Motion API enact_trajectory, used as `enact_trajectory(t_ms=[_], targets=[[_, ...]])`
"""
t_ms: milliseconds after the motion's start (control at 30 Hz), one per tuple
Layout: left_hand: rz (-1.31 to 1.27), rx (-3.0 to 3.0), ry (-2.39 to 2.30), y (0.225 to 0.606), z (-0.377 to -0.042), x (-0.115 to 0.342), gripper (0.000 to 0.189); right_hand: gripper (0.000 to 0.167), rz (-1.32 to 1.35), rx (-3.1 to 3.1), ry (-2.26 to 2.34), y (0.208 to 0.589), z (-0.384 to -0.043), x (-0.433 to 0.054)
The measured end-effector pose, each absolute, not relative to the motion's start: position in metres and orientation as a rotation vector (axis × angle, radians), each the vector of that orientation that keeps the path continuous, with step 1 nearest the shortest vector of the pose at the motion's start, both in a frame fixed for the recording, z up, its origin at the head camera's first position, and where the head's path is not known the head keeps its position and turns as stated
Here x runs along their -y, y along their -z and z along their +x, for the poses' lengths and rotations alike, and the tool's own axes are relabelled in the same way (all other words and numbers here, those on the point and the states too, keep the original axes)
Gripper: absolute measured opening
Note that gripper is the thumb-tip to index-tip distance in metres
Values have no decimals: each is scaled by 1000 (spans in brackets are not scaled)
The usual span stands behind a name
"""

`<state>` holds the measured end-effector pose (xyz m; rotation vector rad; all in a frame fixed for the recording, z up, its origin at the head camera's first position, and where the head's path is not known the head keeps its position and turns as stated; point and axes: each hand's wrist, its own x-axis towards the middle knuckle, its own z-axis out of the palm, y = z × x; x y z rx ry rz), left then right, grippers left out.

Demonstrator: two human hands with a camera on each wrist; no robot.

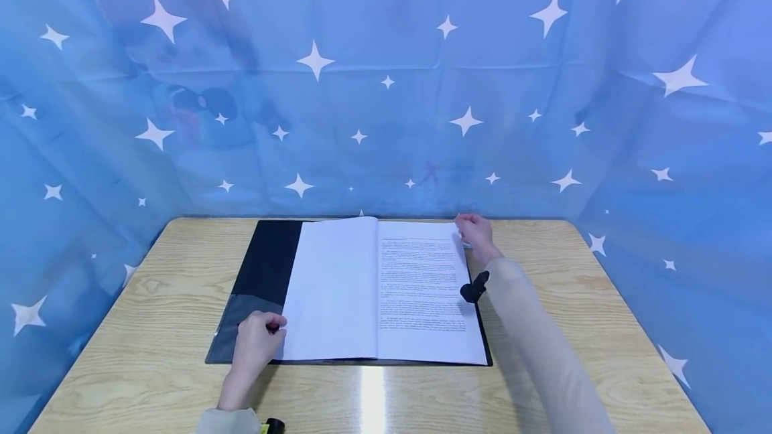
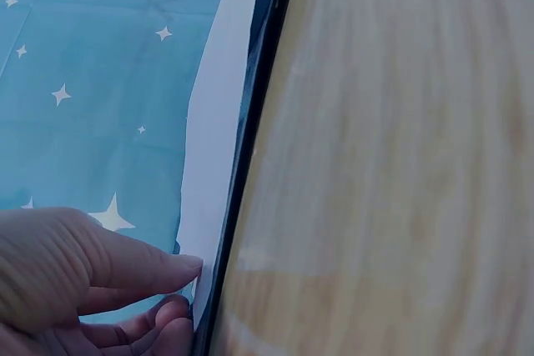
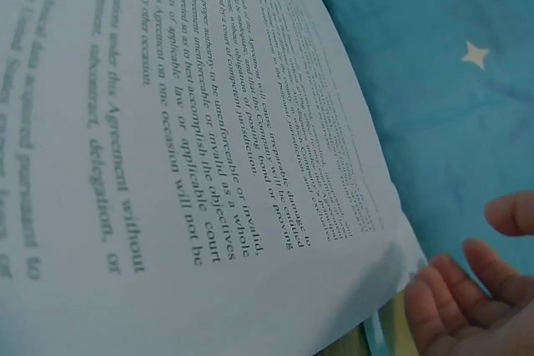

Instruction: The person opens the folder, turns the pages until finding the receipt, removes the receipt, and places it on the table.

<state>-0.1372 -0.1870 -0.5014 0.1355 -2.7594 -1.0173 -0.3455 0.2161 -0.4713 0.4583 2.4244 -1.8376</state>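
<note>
A black folder lies spread on the table with white sheets in it. Its left page is blank, and its right page carries printed paragraphs. My left hand is at the left page's lower outer edge; in the left wrist view its thumb lies against the white sheet, other fingers curled beneath. My right hand is at the right page's top outer corner. In the right wrist view, its fingers touch the corner of the printed page, thumb held apart.
The wooden table extends on both sides of the folder. A blue curtain with white stars hangs behind and beside it. A black wrist-worn device sits by the right sleeve, over the page edge. Light glares at the table's front.
</note>
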Motion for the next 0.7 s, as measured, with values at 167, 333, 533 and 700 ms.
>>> enact_trajectory(t_ms=[167,333,533,700], targets=[[144,2749,1021,501,-137,188,7,42,482,-2436,1839,471,-346,-216],[143,2744,1019,502,-137,188,6,42,508,-2454,1829,469,-344,-214],[145,2740,1019,503,-137,189,7,41,518,-2436,1861,474,-350,-216],[163,2748,1035,502,-137,190,7,37,519,-2434,1858,478,-352,-216]])
